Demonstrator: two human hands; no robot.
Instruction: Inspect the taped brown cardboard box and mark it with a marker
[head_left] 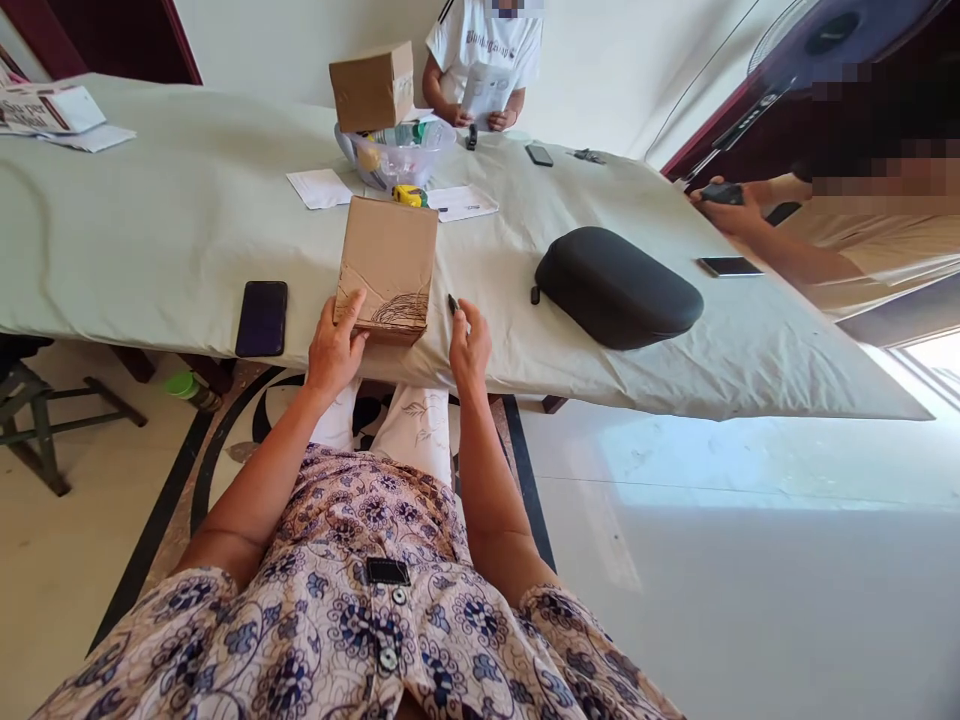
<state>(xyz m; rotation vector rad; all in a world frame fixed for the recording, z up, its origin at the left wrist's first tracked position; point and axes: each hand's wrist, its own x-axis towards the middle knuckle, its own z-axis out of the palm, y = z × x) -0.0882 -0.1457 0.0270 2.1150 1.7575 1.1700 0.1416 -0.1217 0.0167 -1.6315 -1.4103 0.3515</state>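
Note:
A brown cardboard box point(386, 250) rests near the front edge of the cloth-covered table. Dark scribbled lines mark the near right part of its top. My left hand point(335, 350) grips the box's near left corner, one finger lying on the top face and others at the side. Just right of the box, my right hand point(469, 343) is closed around a dark pen point(452, 302), its end pointing up and away from me. The pen is apart from the box. Most of it is hidden in my fingers.
A phone point(262, 318) lies left of the box, a black case point(619, 290) right. Behind are a tape measure point(409, 195), papers point(319, 188), and a plastic basin point(394, 165) under another box point(372, 88). One person point(484, 60) holds paper; another person's hands point(731, 205) hold a dark device.

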